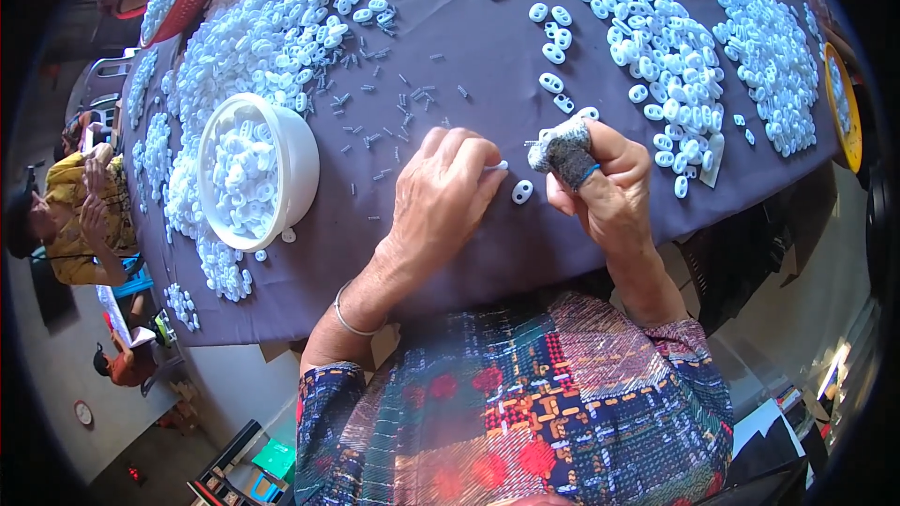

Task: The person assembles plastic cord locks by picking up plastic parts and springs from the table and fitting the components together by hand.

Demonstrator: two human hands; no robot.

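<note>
- Over on the left, the left hand (445,183) is working low over the cloth, its fingers bunching together, thumb and forefinger pinching a small white piece (501,167) edge-out, probably so its end is staying exposed toward the other hand.
- And opposite, the right hand (617,173) is curling its fingers inward, one digit wearing a grey padded wrap (567,155), likely for sparing the skin from hard pressing; a blue band (589,173) is circling it, seemingly keeping it on.
- Something thin is poking out by the wrapped tip, but exactly what these fingers are pinching, I cannot tell.
- Right between the hands, a loose two-holed piece (522,191) is lying flat on the purple cloth (450,286), touching neither.
- Metal pins (369,141) are scattering across the cloth beyond the left hand, presumably staying loose there for quick picking.
- A white tub (305,164) is standing farther left, tilting its view of more white pieces toward us, its wall likely keeping that batch apart from the big heap (234,52) around it.
- Beyond the right hand, a looser pile (689,84) is spreading, probably being kept separate from the left heap to avoid mixing.
</note>
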